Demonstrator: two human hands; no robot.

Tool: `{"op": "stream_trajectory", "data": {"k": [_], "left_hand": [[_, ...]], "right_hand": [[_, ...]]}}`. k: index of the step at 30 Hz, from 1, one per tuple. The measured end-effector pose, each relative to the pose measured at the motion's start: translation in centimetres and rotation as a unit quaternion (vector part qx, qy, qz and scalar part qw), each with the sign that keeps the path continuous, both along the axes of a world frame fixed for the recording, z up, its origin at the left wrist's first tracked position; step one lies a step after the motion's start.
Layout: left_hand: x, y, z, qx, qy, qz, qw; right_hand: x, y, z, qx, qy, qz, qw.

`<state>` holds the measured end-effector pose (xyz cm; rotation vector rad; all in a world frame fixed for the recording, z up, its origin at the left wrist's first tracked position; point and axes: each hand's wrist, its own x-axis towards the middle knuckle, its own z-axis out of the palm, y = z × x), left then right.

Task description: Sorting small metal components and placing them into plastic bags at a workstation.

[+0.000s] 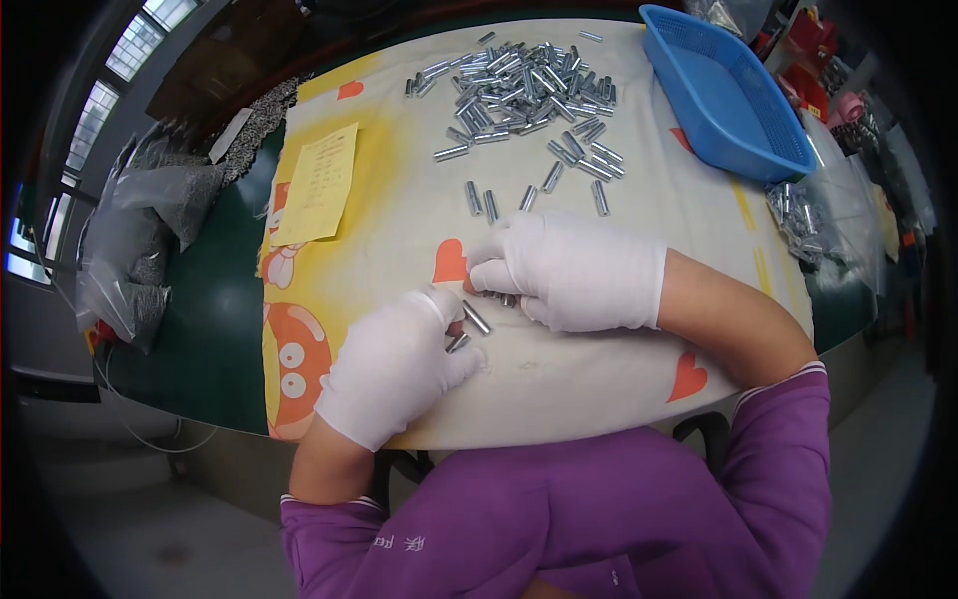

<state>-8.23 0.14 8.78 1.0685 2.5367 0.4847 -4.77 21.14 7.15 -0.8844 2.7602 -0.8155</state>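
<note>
Both hands wear white gloves and work close together over a cloth-covered table (599,379). My left hand (399,364) pinches a small silver metal tube (476,317) between thumb and fingers, with another short tube (458,342) under its fingertips. My right hand (574,272) is curled palm down, its fingers closed over a few more tubes (507,299) at its tips. A large pile of the same silver tubes (524,90) lies at the far side of the cloth. Several loose tubes (539,185) sit between the pile and my hands.
A blue plastic basket (733,100) stands at the far right. A clear bag of tubes (808,220) lies beside it. A yellow paper note (317,185) rests on the left of the cloth. Plastic bags of small grey parts (145,240) sit at the left edge.
</note>
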Motion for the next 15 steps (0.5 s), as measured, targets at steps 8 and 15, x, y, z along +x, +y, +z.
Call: {"op": "stream_trajectory", "data": {"k": [8,15], "left_hand": [[-0.7,0.7,-1.3,0.03,0.024,0.077,0.996],[-0.3,1.8,-1.1,0.175,-0.181,0.063,0.966]], "right_hand": [[0.2,2.1,0.9,-0.014,-0.056,0.011,0.998],[0.3,3.1,2.8,-0.023,-0.26,-0.073,0.963]]}}
